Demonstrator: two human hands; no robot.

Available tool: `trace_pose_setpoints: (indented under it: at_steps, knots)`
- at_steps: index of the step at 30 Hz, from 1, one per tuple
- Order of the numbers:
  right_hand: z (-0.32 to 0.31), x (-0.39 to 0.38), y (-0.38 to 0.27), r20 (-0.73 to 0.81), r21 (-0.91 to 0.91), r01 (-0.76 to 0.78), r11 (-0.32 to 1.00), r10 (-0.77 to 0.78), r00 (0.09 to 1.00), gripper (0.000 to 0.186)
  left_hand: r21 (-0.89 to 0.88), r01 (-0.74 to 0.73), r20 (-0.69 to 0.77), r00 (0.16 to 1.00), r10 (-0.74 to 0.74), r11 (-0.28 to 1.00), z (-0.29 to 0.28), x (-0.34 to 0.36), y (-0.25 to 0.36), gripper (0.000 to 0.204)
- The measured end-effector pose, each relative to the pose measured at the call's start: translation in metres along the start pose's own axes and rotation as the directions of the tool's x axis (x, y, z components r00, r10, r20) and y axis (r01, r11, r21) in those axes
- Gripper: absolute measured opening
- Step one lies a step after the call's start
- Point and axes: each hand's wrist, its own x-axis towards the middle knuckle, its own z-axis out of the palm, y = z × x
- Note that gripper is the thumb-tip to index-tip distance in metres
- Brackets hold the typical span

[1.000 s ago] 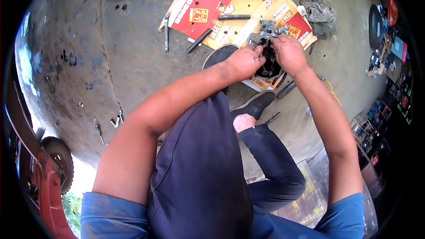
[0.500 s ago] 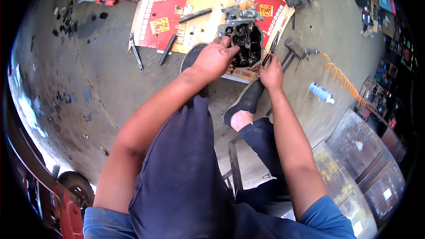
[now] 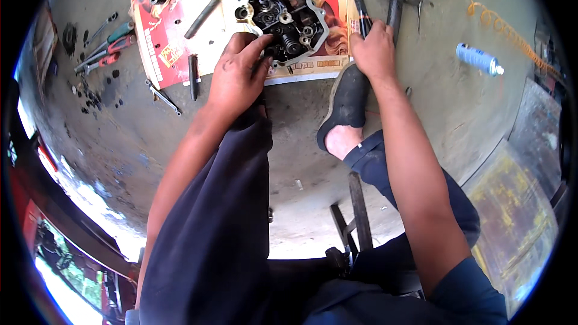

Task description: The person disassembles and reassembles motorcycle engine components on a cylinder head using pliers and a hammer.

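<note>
An open engine cylinder head (image 3: 322, 21), light metal outside and dark and oily within, lies on a printed cardboard sheet (image 3: 144, 30). A coil spring (image 3: 292, 43) shows inside it. My left hand (image 3: 238, 75) is at its near left rim, the forefinger over the edge and the thumb just outside; the fingers close on the rim, though their tips are partly hidden. My right hand (image 3: 376, 51) is closed round dark pliers (image 3: 360, 5) with long pointed jaws, just right of the cardboard. The pliers point away from me, apart from the cylinder head.
A hammer (image 3: 394, 3) lies beside my right hand, near a coiled orange air hose (image 3: 481, 21) and a blue spray can (image 3: 477, 60). Dark metal rods (image 3: 201, 18), a wrench (image 3: 162, 96) and red-handled tools (image 3: 108, 57) lie left. My shoe (image 3: 349, 93) stands at the cardboard's near edge.
The view has shifted, bringing the cylinder head closer. My left hand has drawn back from inside it to its near left rim. My right hand still holds the pliers, farther from it.
</note>
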Motion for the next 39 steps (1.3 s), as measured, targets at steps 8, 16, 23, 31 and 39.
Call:
trace_pose_setpoints:
  at_steps: [8,16,23,31,39]
  knots:
    - [-0.053,-0.043,0.008,0.540,0.840,-0.531,-0.109,0.090,0.837,0.026,0.112,-0.038,-0.055,0.998,0.044,0.993,0.003,-0.003,0.015,0.013]
    - [-0.075,-0.094,-0.050,0.700,0.641,-0.763,-0.086,-0.341,0.627,0.036,0.057,-0.121,-0.050,0.991,0.123,0.991,-0.004,0.010,0.039,0.030]
    - [-0.058,-0.081,-0.087,0.711,0.568,-0.822,-0.036,-0.483,0.512,0.049,0.257,-0.251,-0.016,0.964,0.264,0.933,-0.017,0.011,0.022,0.060]
    - [-0.046,-0.073,-0.101,0.759,0.527,-0.850,0.011,-0.456,0.465,0.041,0.241,-0.218,0.018,0.975,0.221,0.946,-0.022,0.019,0.015,0.066]
    - [-0.042,-0.076,-0.106,0.754,0.482,-0.872,-0.083,-0.468,0.461,0.042,0.234,-0.217,0.027,0.976,0.217,0.948,-0.025,0.023,0.011,0.060]
